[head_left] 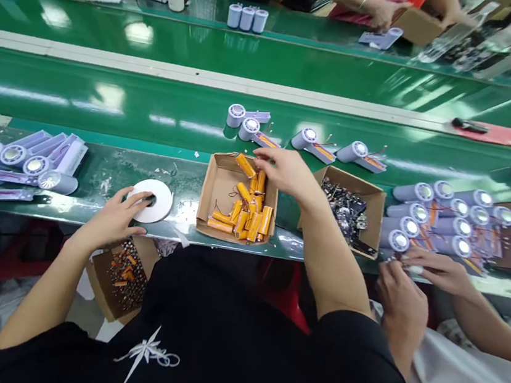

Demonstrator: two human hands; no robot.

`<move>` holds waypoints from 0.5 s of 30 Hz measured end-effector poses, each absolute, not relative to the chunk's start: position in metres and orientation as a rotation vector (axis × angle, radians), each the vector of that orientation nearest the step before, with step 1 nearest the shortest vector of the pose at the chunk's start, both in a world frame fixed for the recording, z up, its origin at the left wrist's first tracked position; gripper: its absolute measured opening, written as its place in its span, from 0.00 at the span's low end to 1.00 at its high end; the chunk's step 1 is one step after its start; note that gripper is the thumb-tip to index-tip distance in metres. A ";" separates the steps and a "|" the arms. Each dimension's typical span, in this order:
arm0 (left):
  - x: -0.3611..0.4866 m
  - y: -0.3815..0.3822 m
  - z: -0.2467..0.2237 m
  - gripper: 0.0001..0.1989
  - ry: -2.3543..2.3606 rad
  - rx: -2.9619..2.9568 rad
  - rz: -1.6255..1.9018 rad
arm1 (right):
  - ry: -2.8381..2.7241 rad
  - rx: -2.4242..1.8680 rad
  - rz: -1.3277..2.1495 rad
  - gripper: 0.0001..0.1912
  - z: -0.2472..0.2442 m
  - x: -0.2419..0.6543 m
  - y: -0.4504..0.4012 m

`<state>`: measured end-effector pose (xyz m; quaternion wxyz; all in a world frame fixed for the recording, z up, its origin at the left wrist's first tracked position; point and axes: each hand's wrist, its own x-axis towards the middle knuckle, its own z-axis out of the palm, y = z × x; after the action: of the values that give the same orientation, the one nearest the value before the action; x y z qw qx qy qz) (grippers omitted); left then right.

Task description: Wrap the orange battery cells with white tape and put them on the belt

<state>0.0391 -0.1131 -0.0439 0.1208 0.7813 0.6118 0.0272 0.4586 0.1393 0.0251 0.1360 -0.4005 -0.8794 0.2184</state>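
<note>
Left hand (111,218) splays wide on the white roll (161,210), perhaps steadying it; right hand (289,172) curls at the carton (216,180)'s one o'clock, its hold unclear.

1 white tape roll (163,204), flat on bench (187,177) | orange cylinders (254,224), jumbled in box (217,182)

shirt (228,337): plain black | sleeves (350,333): short, black | print (146,350): white long-pointed star, thin loops beside it | left hand (119,215): bare | right hand (286,169): bare
</note>
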 end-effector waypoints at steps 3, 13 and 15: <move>0.044 -0.112 -0.042 0.20 1.733 2.393 0.181 | -2.803 -1.072 0.736 0.18 0.020 0.445 0.122; 0.109 -0.113 0.016 0.23 1.768 2.719 1.006 | -2.339 -0.539 1.634 0.19 0.037 0.396 -0.019; 0.106 -0.110 0.012 0.22 1.795 2.629 1.052 | -2.376 -0.332 1.728 0.17 0.023 0.385 -0.049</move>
<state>0.1060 -0.1097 0.0124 -0.1055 0.7798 0.5325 0.3119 0.3848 -0.0492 0.0230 0.0923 -0.1119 -0.8002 0.5819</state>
